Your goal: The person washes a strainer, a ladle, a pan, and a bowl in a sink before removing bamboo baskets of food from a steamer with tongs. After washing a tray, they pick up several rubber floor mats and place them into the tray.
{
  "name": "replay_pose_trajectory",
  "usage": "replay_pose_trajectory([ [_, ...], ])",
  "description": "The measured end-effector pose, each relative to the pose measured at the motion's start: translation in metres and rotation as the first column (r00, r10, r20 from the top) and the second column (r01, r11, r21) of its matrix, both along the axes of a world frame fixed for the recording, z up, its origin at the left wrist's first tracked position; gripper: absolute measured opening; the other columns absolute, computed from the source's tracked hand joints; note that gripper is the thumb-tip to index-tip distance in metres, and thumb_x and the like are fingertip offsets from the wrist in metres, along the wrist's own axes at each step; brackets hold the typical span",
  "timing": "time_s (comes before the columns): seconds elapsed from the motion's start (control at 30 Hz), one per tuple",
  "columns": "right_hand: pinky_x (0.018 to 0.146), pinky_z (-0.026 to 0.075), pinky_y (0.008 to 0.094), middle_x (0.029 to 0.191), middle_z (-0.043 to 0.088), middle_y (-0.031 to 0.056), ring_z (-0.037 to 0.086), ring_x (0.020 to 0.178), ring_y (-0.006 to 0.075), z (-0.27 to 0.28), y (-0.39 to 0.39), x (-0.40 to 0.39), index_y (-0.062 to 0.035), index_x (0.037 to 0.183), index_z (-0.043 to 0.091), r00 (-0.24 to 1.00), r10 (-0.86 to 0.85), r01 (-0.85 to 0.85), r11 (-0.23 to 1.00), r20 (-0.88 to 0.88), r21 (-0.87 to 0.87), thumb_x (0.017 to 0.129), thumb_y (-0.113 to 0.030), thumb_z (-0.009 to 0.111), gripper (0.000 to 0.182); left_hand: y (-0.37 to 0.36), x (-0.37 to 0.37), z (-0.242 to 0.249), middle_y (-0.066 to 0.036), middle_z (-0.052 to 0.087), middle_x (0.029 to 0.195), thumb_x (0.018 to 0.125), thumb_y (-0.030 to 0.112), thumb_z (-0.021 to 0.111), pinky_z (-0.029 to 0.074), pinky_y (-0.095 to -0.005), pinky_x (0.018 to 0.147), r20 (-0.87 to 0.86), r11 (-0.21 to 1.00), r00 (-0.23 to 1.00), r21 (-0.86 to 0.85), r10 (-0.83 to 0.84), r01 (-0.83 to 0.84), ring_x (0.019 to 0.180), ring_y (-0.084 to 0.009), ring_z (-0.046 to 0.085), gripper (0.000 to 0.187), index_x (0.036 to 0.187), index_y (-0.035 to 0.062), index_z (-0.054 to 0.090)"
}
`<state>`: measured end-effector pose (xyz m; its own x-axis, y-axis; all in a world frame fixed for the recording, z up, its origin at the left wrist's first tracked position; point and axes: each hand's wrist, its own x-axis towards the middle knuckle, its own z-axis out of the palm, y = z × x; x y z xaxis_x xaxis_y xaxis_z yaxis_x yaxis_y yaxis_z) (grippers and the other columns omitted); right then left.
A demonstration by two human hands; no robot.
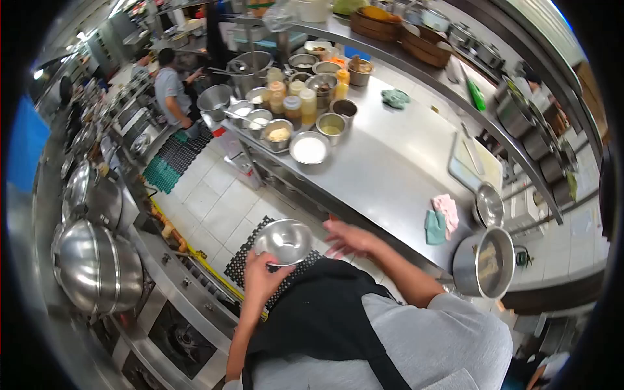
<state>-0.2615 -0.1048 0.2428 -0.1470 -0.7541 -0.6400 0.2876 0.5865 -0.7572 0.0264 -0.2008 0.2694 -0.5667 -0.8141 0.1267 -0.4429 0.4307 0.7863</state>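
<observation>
Bowl (284, 242): metal, mouth up, held beside the counter (390, 169), over the floor. Left hand (263, 273) closed on its near rim. Right hand (350, 239) open, fingers spread, slightly blurred, apart from the bowl, near the counter's edge. On the counter: white-filled dish (310, 147) just beside squeeze bottles (307, 106); at its other end, knife (473, 155) on board (463, 170), then pink cloth (446, 209) touching green cloth (435, 227). Pot (463, 266) at that end. Person (172, 91) stands beyond the counter's bottle end.
</observation>
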Motion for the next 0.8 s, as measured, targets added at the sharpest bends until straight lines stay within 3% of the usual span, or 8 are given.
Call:
replay_pose_trajectory([
  [0.1, 0.058, 0.061, 0.0340, 0.115, 0.062, 0.0177, 0.068, 0.087, 0.0210, -0.052, -0.030, 0.028, -0.0017, 0.137, 0.053, 0.978, 0.063, -0.086, 0.990, 0.197, 0.111, 0.102, -0.035, 0.059, 0.050, -0.011, -0.012, -0.015, -0.014, 0.058, 0.123, 0.071, 0.026, 0.092, 0.054, -0.0330, 0.082, 0.015, 0.963, 0.967, -0.081, -0.255, 0.255, 0.108, -0.0263, 0.061, 0.046, 0.105, 0.0080, 0.067],
  [0.17, 0.055, 0.061, 0.0355, 0.097, 0.063, 0.0118, 0.066, 0.078, 0.0212, -0.041, -0.039, 0.007, 0.0037, 0.119, 0.060, 0.995, -0.075, 0.071, 0.995, 0.061, 0.072, 0.098, -0.010, 0.053, 0.026, -0.013, -0.018, -0.008, -0.014, 0.049, 0.138, 0.080, 0.024, 0.086, 0.054, -0.0337, 0.089, -0.276, 0.902, 0.936, 0.308, -0.220, 0.303, 0.114, -0.0257, 0.060, 0.061, 0.132, 0.0113, 0.057],
  [0.23, 0.050, 0.056, 0.0302, 0.094, 0.064, 0.0128, 0.066, 0.073, 0.0211, -0.053, -0.044, -0.053, 0.0003, 0.114, 0.059, 0.949, -0.183, 0.198, 0.980, 0.258, -0.032, 0.097, -0.012, 0.054, 0.022, -0.015, -0.008, -0.014, -0.013, 0.039, 0.150, 0.087, 0.023, 0.081, 0.054, -0.0345, 0.092, -0.400, 0.741, 0.916, 0.603, -0.038, 0.295, 0.118, -0.0247, 0.059, 0.071, 0.146, 0.0133, 0.043],
  [0.37, 0.054, 0.052, 0.0304, 0.085, 0.065, 0.0052, 0.066, 0.073, 0.0187, -0.109, -0.065, -0.271, -0.0066, 0.114, 0.060, 0.797, -0.568, 0.604, 0.756, 0.206, -0.251, 0.101, -0.022, 0.057, 0.020, -0.031, 0.035, -0.038, -0.011, 0.054, 0.137, 0.092, 0.031, 0.076, 0.052, -0.0328, 0.092, -0.164, 0.830, 0.986, 0.554, 0.034, 0.064, 0.110, -0.0205, 0.062, 0.058, 0.140, 0.0103, 0.053],
  [0.47, 0.059, 0.056, 0.0292, 0.093, 0.067, 0.0089, 0.067, 0.073, 0.0207, -0.143, -0.104, -0.416, -0.0059, 0.122, 0.056, 0.483, -0.875, 0.870, 0.479, 0.010, -0.114, 0.095, -0.020, 0.058, 0.030, -0.032, 0.066, -0.047, -0.010, 0.062, 0.126, 0.094, 0.034, 0.073, 0.051, -0.0311, 0.090, -0.070, 0.784, 0.988, 0.617, 0.141, -0.068, 0.107, -0.0163, 0.061, 0.052, 0.136, 0.0078, 0.057],
  [0.63, 0.065, 0.055, 0.0372, 0.102, 0.066, 0.0094, 0.065, 0.084, 0.0255, -0.204, -0.163, -0.539, -0.0073, 0.120, 0.060, 0.541, -0.822, 0.838, 0.507, 0.180, -0.204, 0.095, -0.030, 0.057, 0.034, -0.045, 0.065, 0.015, -0.009, 0.066, 0.116, 0.097, 0.033, 0.068, 0.050, -0.0294, 0.084, 0.197, 0.517, 0.942, 0.796, 0.271, -0.315, 0.097, -0.0119, 0.061, 0.049, 0.135, 0.0039, 0.058],
  [0.73, 0.064, 0.052, 0.0408, 0.091, 0.063, 0.0084, 0.063, 0.081, 0.0272, -0.242, -0.206, -0.567, -0.0110, 0.118, 0.061, 0.554, -0.799, 0.832, 0.522, 0.235, -0.186, 0.092, -0.033, 0.060, 0.035, -0.038, 0.080, -0.021, -0.003, 0.066, 0.111, 0.096, 0.032, 0.070, 0.049, -0.0256, 0.077, 0.204, 0.511, 0.915, 0.777, 0.348, -0.367, 0.092, -0.0101, 0.059, 0.047, 0.133, 0.0043, 0.061],
  [0.8, 0.080, 0.051, 0.0451, 0.124, 0.050, 0.0137, 0.058, 0.105, 0.0323, -0.183, -0.239, -0.513, -0.0097, 0.133, 0.053, 0.465, -0.866, 0.885, 0.459, 0.184, -0.079, 0.093, -0.034, 0.065, 0.049, -0.031, 0.081, -0.027, -0.001, 0.066, 0.107, 0.098, 0.027, 0.067, 0.048, -0.0245, 0.077, 0.186, 0.432, 0.891, 0.821, 0.414, -0.373, 0.090, -0.0087, 0.058, 0.043, 0.133, 0.0039, 0.060],
])
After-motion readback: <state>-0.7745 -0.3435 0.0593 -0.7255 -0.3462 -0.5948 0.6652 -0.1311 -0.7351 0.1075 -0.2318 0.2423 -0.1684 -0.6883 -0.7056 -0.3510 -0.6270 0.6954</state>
